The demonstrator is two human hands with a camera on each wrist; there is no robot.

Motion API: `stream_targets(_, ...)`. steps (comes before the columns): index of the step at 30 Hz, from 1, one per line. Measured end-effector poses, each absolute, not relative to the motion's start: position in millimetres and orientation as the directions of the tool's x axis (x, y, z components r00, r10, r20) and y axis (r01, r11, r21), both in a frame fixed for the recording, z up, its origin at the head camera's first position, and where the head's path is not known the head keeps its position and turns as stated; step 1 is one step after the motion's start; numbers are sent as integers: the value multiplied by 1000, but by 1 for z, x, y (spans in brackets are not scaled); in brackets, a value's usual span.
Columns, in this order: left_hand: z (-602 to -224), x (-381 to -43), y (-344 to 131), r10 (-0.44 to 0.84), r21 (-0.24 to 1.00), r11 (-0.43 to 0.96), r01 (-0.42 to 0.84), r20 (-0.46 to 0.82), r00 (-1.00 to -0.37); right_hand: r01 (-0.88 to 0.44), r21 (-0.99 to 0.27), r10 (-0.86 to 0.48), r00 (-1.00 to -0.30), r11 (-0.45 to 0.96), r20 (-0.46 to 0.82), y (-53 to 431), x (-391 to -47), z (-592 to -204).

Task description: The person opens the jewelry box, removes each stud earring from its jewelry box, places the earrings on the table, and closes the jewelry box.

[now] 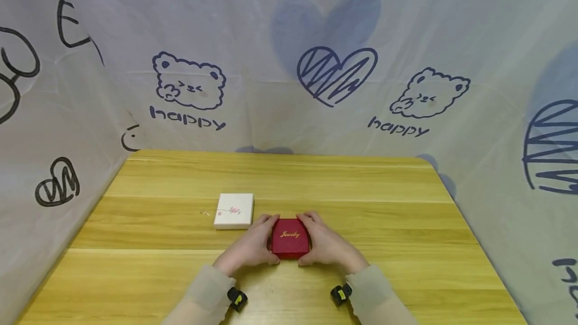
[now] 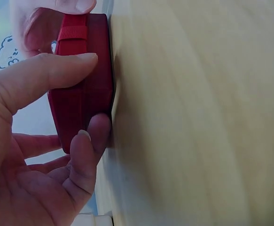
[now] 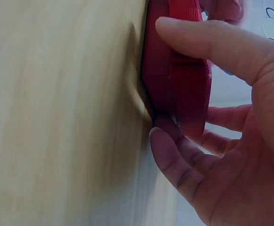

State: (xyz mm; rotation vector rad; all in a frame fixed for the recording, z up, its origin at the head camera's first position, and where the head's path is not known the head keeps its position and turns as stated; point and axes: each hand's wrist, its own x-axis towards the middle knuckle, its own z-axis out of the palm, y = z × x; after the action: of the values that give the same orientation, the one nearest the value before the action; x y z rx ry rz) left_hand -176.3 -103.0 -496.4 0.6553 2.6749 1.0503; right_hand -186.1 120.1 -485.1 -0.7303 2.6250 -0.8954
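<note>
A small red jewelry box (image 1: 290, 246) with gold "Jewelry" lettering on its lid lies on the wooden table, lid down over its base. From the left side my left hand (image 1: 254, 246) grips it, thumb at the near face and fingers around the side. My right hand (image 1: 328, 246) mirrors that grip on the right. In the left wrist view, a ribbed red tab (image 2: 74, 33) shows on the near face of the box beside the thumb. The right wrist view shows my right thumb (image 3: 193, 40) pressed against that same face.
Left of the red box stands a white square box (image 1: 235, 207) with a pink flower print. Beside it on the table (image 1: 361, 189) lies a tiny shiny item (image 1: 205, 212). A white cloth (image 1: 271, 129) with blue drawings hangs behind the table.
</note>
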Motion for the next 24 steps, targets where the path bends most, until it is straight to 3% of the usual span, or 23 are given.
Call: stream_targets(24, -500, -176, -94, 437, 648, 692, 319, -23, -899, -413, -593, -551, -832, 692, -64, 116, -189, -483)
